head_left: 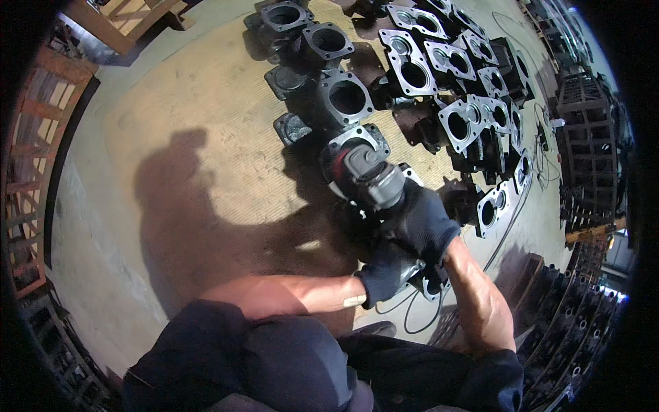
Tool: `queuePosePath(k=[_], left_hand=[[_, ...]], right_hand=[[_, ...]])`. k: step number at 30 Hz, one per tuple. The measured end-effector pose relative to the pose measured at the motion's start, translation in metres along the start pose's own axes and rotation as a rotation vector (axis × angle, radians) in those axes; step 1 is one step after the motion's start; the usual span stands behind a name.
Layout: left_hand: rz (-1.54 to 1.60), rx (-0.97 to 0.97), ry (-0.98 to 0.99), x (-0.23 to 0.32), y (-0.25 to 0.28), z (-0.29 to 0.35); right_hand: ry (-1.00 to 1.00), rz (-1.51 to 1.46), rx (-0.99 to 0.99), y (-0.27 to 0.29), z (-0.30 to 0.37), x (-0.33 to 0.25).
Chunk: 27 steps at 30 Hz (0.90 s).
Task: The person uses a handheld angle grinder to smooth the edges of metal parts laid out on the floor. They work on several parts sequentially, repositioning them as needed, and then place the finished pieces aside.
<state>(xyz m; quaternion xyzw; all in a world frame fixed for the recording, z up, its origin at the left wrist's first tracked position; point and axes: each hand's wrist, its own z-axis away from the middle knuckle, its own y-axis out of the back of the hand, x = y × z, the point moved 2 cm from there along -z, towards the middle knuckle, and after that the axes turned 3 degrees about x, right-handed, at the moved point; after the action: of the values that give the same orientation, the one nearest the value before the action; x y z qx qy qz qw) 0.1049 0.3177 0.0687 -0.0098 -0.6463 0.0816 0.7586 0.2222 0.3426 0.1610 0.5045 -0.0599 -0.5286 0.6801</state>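
Note:
An angle grinder (382,184) with a grey head and a red part at its front is gripped in both my gloved hands. My right hand (429,220), in a dark glove, is closed round its body just behind the head. Lower down, my left hand (390,273), also gloved, is closed at the rear of the tool, its fingers partly hidden. Under the grinder's head lies a metal casting (353,139) with a bright machined flange, partly covered by the tool. Whether the disc touches the flange cannot be seen.
Several castings with round bores (347,98) stand in a row ahead, with more two-hole castings (412,65) to the right. A cable (420,328) loops on the floor by my feet. Wooden crates (34,147) stand at the left; dark stacked metal parts (573,323) at the right.

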Motion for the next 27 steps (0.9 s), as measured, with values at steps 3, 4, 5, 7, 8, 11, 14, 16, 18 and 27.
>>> queuePosePath(k=[3, 4, 5, 7, 8, 11, 14, 16, 18, 27], left_hand=[[0.017, 0.023, -0.036, -0.014, -0.007, 0.010], [0.038, -0.037, -0.004, -0.015, -0.005, 0.003], [0.041, -0.057, -0.010, -0.013, -0.002, -0.004], [0.028, -0.043, -0.065, -0.011, 0.010, -0.016], [-0.013, -0.013, -0.116, -0.013, 0.014, -0.017], [-0.175, 0.075, -0.272, -0.029, 0.019, -0.015], [-0.123, -0.105, 0.075, 0.003, 0.024, -0.002], [-0.088, 0.022, -0.100, -0.030, -0.014, 0.009], [-0.127, 0.137, -0.271, -0.049, -0.034, 0.012], [0.084, 0.046, -0.050, -0.021, -0.001, -0.018]], right_hand=[[-0.036, 0.052, -0.056, 0.001, 0.001, -0.001], [-0.022, 0.025, -0.059, 0.001, -0.001, 0.001], [-0.012, -0.049, 0.019, 0.002, -0.006, 0.000], [-0.032, 0.003, 0.014, 0.008, -0.016, -0.014], [-0.038, 0.027, 0.012, 0.010, -0.021, -0.020], [-0.002, 0.042, 0.015, 0.004, -0.028, -0.022], [-0.031, 0.013, -0.004, 0.002, -0.018, -0.016], [-0.011, -0.005, -0.027, -0.007, -0.004, 0.001], [-0.020, 0.030, -0.009, -0.010, 0.007, 0.004], [0.010, -0.037, 0.068, 0.003, -0.022, 0.015]])
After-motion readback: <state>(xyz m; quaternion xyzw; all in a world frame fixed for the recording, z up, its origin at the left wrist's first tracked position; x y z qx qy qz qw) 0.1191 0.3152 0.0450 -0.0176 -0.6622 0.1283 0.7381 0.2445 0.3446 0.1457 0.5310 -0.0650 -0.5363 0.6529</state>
